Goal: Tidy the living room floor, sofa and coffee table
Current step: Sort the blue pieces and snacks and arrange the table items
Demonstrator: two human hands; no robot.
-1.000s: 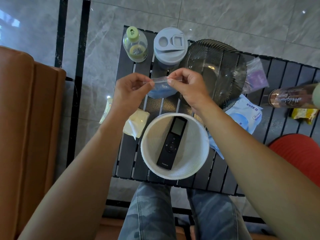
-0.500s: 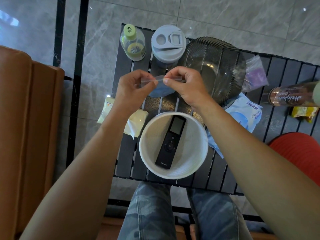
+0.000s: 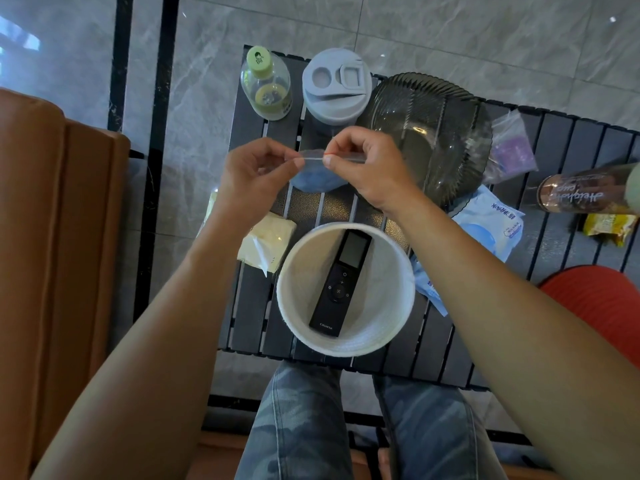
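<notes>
Left hand point(image 3: 254, 174) and right hand point(image 3: 367, 168) each keep a pinching grip on a small clear plastic zip bag point(image 3: 317, 177), twelve o'clock of the round white basket point(image 3: 298, 261). Likely sealing it; next, drop it in.

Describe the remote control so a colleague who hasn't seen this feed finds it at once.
Look at the dark slatted table in front of the person's knees. At its near edge stands a round white basket, and the remote lies flat inside it. It is the only thing in the basket: a slim black bar with a grey screen at its far end.
</notes>
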